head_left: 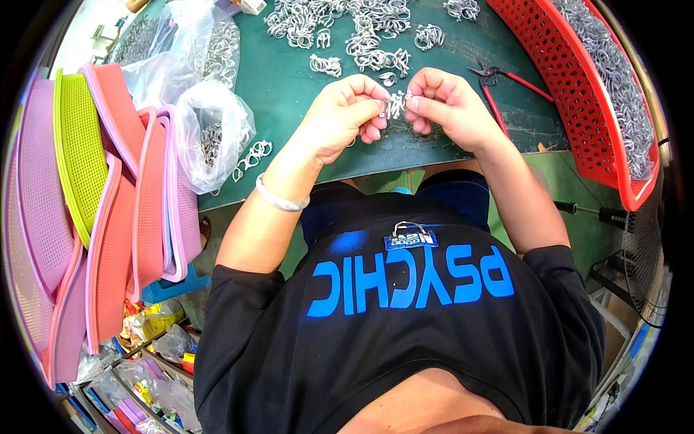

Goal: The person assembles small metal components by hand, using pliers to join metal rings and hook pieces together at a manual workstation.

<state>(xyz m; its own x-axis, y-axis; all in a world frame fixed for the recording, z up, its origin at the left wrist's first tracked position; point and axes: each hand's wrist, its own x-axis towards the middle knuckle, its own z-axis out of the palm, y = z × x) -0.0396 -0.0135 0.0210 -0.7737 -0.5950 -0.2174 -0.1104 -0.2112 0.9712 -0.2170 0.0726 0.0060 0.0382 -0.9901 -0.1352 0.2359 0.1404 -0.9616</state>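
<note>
Left hand (345,116) and right hand (447,107) both pinching small cluster of metal rings (395,105) between fingertips, just above green tabletop (289,79). Best keeping grip tight, working near loose ring piles (361,29); red-handled cutters (499,83) lying beside right hand.

Black short-sleeved T-shirt (405,318), blue block lettering across chest; pale bangle (280,198) behind left hand (345,116); dark shorts (455,195).

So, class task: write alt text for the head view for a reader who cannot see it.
Left hand and right hand pinch a small cluster of metal rings between them above a green table. More ring piles, a red basket and red-handled pliers surround them.
</note>
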